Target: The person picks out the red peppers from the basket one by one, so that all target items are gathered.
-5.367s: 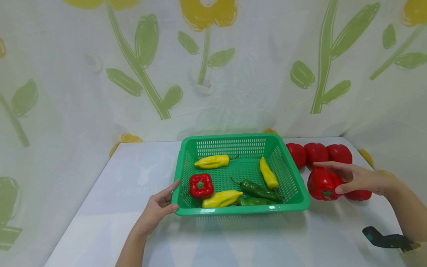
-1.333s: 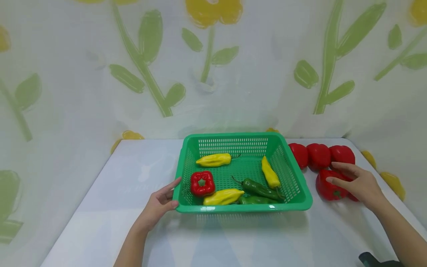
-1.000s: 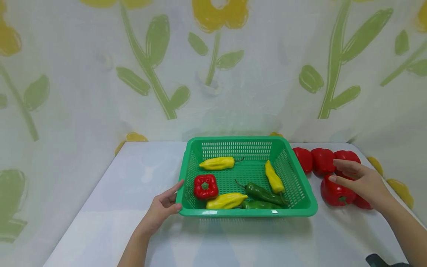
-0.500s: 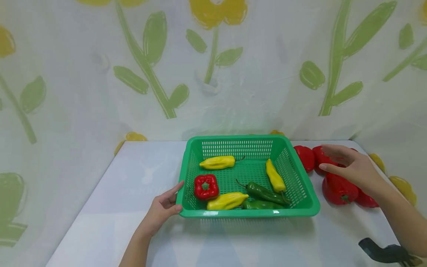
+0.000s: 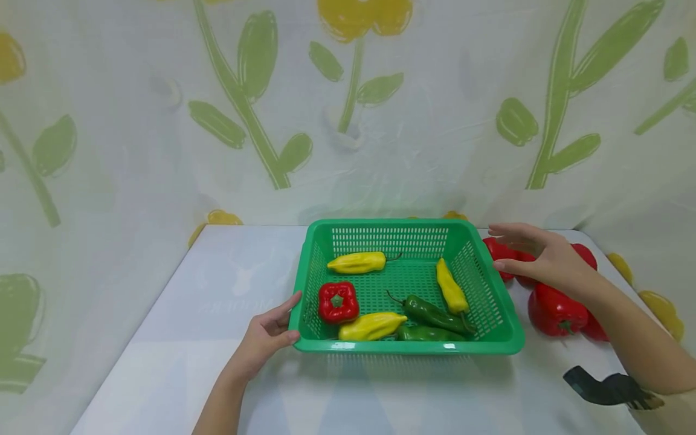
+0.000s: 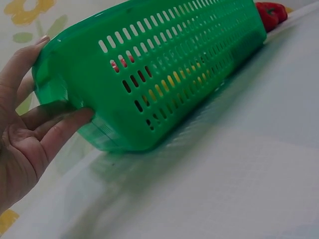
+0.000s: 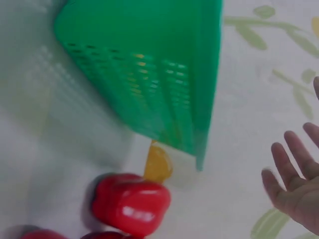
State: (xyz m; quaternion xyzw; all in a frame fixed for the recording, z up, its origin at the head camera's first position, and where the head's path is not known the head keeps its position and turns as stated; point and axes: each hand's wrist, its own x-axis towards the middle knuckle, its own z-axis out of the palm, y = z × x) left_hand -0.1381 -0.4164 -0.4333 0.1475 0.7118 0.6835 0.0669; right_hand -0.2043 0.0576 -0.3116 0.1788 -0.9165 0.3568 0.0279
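Note:
A green plastic basket (image 5: pixel 408 346) stands mid-table. My left hand (image 5: pixel 265 335) grips its left rim near the front corner; in the left wrist view the fingers (image 6: pixel 65 132) lie against the outer wall. Inside are a red bell pepper (image 5: pixel 338 302), yellow peppers (image 5: pixel 356 263), and dark green peppers (image 5: pixel 435 314). My right hand (image 5: pixel 549 257) is spread with nothing in it, beside the basket's right rim and over several red bell peppers (image 5: pixel 557 311) on the table. It partly hides those at the back. The right wrist view shows its fingers (image 7: pixel 286 167) apart from the basket.
The white table (image 5: pixel 179 338) extends left and in front of the basket. A white curtain (image 5: pixel 424 151) with printed flowers hangs close behind the table. A dark curved strap-like piece (image 5: pixel 603 386) shows by the right forearm.
The right hand held a red bell pepper, which now lies with the others on the table. It has since left it, moving left toward the basket's right rim. The left hand keeps its grip.

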